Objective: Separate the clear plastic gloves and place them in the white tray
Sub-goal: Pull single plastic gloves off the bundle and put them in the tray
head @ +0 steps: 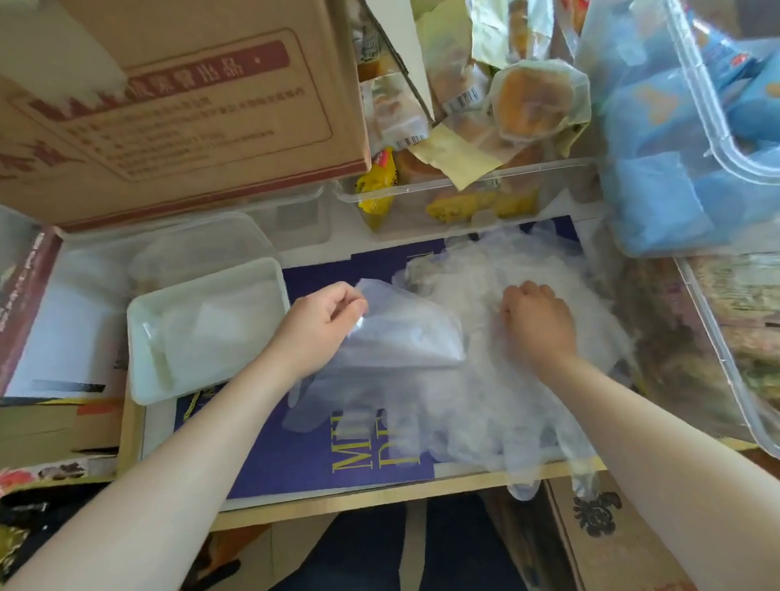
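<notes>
The left hand (324,330) pinches one glove (395,335) beside the tray (147,348); the right hand (536,321), fingers curled, presses the pile (496,380). Clinging film could drag extra gloves along.

Heap of thin, clear plastic gloves (509,370): crumpled, overlapping, lying on the bench, some glove ends hanging over the near edge. One clear glove (399,331) lifted at the heap's left side. Shallow white rectangular tray (206,277): flat, left of the heap, holding clear film.
</notes>
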`<state>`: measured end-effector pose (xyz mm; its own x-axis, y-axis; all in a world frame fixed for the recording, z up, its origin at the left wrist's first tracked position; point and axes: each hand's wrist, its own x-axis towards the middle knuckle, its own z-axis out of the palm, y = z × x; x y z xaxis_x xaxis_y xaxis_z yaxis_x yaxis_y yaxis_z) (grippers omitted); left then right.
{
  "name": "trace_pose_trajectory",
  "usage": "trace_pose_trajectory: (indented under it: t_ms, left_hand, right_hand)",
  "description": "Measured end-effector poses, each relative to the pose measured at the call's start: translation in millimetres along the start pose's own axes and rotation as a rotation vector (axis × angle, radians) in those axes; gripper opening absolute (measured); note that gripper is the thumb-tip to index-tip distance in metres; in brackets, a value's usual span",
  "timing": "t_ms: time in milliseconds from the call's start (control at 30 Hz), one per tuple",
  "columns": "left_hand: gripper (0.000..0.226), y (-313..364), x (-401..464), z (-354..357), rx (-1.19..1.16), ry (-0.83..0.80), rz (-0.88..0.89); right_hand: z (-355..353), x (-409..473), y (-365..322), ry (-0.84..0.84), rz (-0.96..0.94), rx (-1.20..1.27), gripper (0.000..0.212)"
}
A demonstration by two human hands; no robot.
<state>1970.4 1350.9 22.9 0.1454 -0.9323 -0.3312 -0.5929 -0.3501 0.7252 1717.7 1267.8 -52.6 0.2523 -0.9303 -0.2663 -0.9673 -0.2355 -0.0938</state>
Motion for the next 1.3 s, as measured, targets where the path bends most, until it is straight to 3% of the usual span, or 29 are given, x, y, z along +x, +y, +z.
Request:
trace_pose_trajectory:
  t_ms: [200,233,367,533,633,767,967,1033,1133,1300]
  left_hand:
    - [0.020,-6,4,-6,-0.035,-0.125,0.076]
    - [0.020,-7,4,-6,-0.029,-0.129,0.081]
    - [0.020,-10,6,-5,-0.031,-0.165,0.101]
    - [0.021,-7,7,-4,-0.019,-0.203,0.186]
    - [0.020,6,4,-2,-0.035,-0.193,0.328]
    - [0.014,25,3,1,-0.027,-0.221,0.520]
    - [0.014,44,0,3,-0.005,-0.415,0.711]
    - [0.018,46,-2,-1,-0.052,-0.403,0.720]
    - [0.010,42,-4,-12,-0.185,-0.346,0.585]
    - [0.014,30,-3,-32,-0.278,-0.268,0.459]
  right_hand:
    - [-4,4,0,-0.039,0.328,0.261,0.073]
    - [-5,3,-2,-0.038,0.339,0.253,0.070]
    - [-7,-1,-12,0.091,0.320,0.195,0.025]
    - [-19,-16,-12,0.257,0.235,0.448,0.027]
    - [-35,-35,-18,0.406,0.062,0.493,0.016]
    - [-67,-57,-34,0.236,-0.021,0.782,0.019]
    - [-119,-81,-43,-0.060,-0.231,1.329,0.025]
    - [-127,-84,-40,-0.030,-0.237,1.430,0.024]
    - [-131,-83,-31,0.017,-0.142,1.517,0.015]
    - [-132,-78,-26,0.137,0.070,1.368,0.023]
